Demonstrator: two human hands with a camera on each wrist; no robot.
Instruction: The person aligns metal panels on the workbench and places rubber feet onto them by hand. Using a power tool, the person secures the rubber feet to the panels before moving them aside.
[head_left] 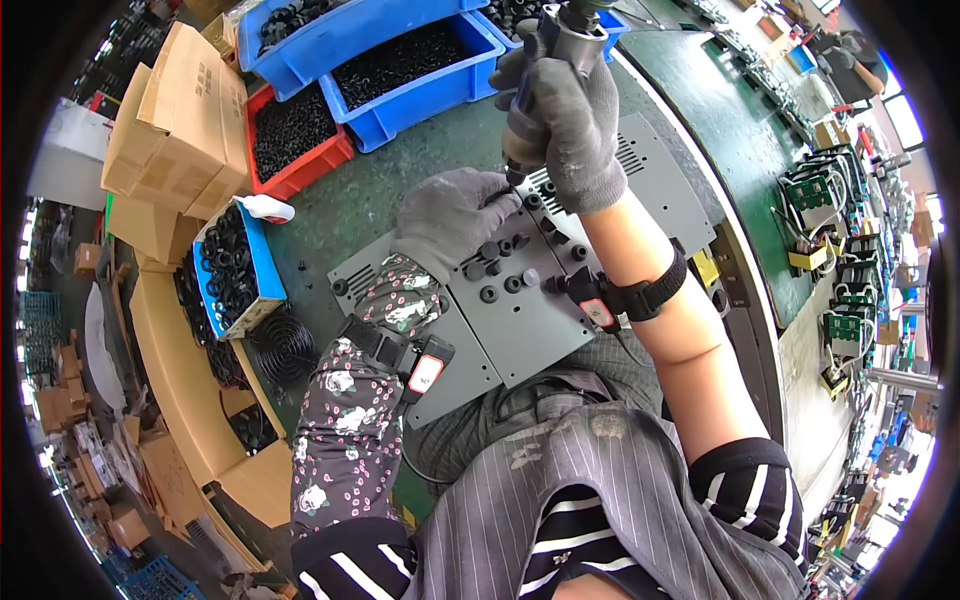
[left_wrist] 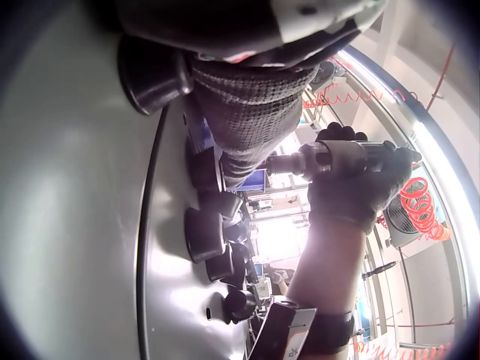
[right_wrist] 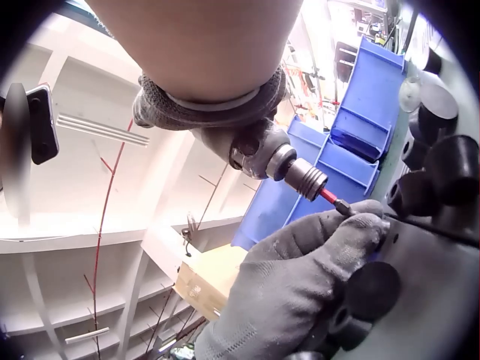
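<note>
Two grey metal panels (head_left: 475, 340) lie side by side, with several black rubber feet (head_left: 489, 294) standing on them. My gloved right hand (head_left: 575, 130) grips a power screwdriver (right_wrist: 304, 178), its red-collared bit pointing down at the panel. At the bit's tip are the thumb and forefinger of my gloved left hand (head_left: 455, 215), pinched together at the panel surface; the small part between them is too hidden to tell. In the left wrist view, black feet (left_wrist: 204, 234) stand beside the left fingers, and the right hand (left_wrist: 352, 187) holds the tool beyond.
Blue bins (head_left: 385, 125) and a red bin (head_left: 290, 185) of small black parts stand at the back. A blue-sided box (head_left: 262, 262) of black rings, a white bottle (head_left: 266, 208) and cardboard boxes (head_left: 190, 130) are on the left. A coiled black grille (head_left: 283, 345) lies nearby.
</note>
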